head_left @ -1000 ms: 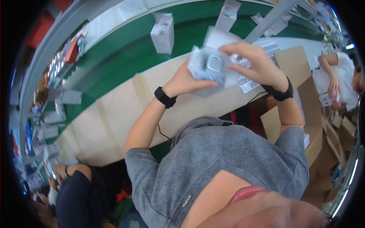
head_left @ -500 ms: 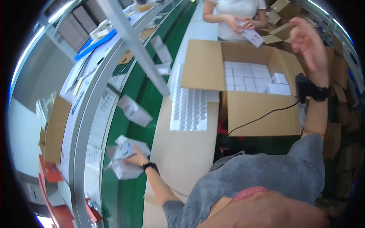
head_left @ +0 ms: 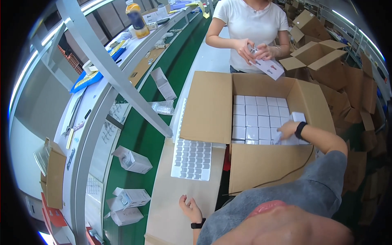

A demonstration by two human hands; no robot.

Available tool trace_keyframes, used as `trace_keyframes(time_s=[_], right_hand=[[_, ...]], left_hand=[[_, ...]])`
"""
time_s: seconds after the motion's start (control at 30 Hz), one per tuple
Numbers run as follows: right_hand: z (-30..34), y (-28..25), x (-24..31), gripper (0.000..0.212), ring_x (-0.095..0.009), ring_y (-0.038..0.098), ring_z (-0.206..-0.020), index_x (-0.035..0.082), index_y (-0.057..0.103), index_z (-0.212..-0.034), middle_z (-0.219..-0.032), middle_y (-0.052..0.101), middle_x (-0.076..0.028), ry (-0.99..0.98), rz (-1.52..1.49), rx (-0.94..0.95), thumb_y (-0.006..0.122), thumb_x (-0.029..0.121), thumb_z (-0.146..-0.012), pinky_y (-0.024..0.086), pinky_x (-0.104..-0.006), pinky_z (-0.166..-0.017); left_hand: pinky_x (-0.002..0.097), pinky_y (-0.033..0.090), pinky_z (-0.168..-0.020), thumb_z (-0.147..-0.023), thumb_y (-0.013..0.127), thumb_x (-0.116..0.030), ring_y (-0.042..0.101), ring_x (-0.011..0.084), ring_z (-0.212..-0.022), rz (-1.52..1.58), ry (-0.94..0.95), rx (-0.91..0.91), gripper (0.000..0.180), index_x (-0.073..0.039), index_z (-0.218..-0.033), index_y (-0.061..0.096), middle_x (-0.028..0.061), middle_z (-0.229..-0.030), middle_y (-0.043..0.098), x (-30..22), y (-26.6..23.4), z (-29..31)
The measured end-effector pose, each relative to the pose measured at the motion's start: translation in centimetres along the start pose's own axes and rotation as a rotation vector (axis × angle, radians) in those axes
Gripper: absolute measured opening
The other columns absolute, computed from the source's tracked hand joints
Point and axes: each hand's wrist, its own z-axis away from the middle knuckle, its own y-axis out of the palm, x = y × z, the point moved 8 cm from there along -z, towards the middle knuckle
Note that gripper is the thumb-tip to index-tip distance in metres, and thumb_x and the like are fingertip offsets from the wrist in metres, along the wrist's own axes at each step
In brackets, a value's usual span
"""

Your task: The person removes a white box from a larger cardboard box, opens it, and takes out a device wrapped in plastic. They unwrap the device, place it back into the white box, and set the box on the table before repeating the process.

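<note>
My right hand reaches into a large open cardboard carton packed with rows of small white boxes. Its fingers curl on a small white box in the near right corner. Another white box stands proud just beyond my wrist, which wears a black band. My left hand rests on the beige table at its near edge, fingers apart and holding nothing.
A grey label sheet lies on the table by the carton. Opened white boxes ride the green conveyor to the left. A slanted metal post crosses above it. A co-worker opposite handles a white card. Empty cartons pile up on the right.
My right hand came down from the air into the carton. My left hand left the white box on the conveyor and drew back to the table edge.
</note>
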Motion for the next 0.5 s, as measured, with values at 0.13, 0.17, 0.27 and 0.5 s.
trace_keyframes(time_s=[0.13, 0.17, 0.27, 0.5], right_hand=[[1.5, -1.2, 0.3, 0.082, -0.034, 0.051, -0.103, 0.006, 0.042, -0.125, -0.112, 0.054, -0.020, -0.226, -0.078, 0.117, 0.061, 0.059, -0.065, 0.041, -0.0379, -0.085], [2.3, -1.7, 0.6, 0.077, -0.034, 0.052, -0.102, 0.006, 0.043, -0.124, -0.110, 0.055, -0.020, -0.303, -0.114, 0.106, 0.061, 0.056, -0.068, 0.041, -0.0380, -0.084], [4.1, -3.1, 0.7, 0.071, -0.034, 0.052, -0.102, 0.006, 0.042, -0.124, -0.109, 0.055, -0.021, -0.358, -0.032, 0.015, 0.059, 0.051, -0.072, 0.042, -0.0384, -0.084], [2.0, -2.3, 1.6, 0.072, -0.037, 0.051, -0.101, 0.005, 0.036, -0.127, -0.108, 0.053, -0.024, -0.223, -0.342, -0.499, 0.057, 0.049, -0.074, 0.041, -0.0389, -0.085]], left_hand=[[0.0315, 0.045, -0.078, -0.081, 0.052, -0.003, 0.044, 0.0237, -0.107, 0.038, 0.136, 0.038, 0.031, -0.001, -0.112, 0.044, 0.0145, -0.120, 0.040, -2.4, 2.0, 0.6], [0.0309, 0.046, -0.077, -0.081, 0.053, -0.003, 0.044, 0.0237, -0.107, 0.043, 0.164, 0.053, 0.030, -0.002, -0.110, 0.045, 0.0145, -0.120, 0.040, -3.0, 2.1, 0.5], [0.0302, 0.047, -0.075, -0.080, 0.053, -0.002, 0.045, 0.0237, -0.106, 0.031, 0.219, 0.060, 0.028, -0.003, -0.107, 0.047, 0.0145, -0.120, 0.041, -3.8, 2.0, 0.9], [0.0297, 0.047, -0.073, -0.079, 0.055, -0.002, 0.047, 0.0241, -0.103, 0.025, 0.255, 0.098, 0.024, -0.004, -0.103, 0.050, 0.0153, -0.118, 0.042, -2.7, 0.4, 2.4]])
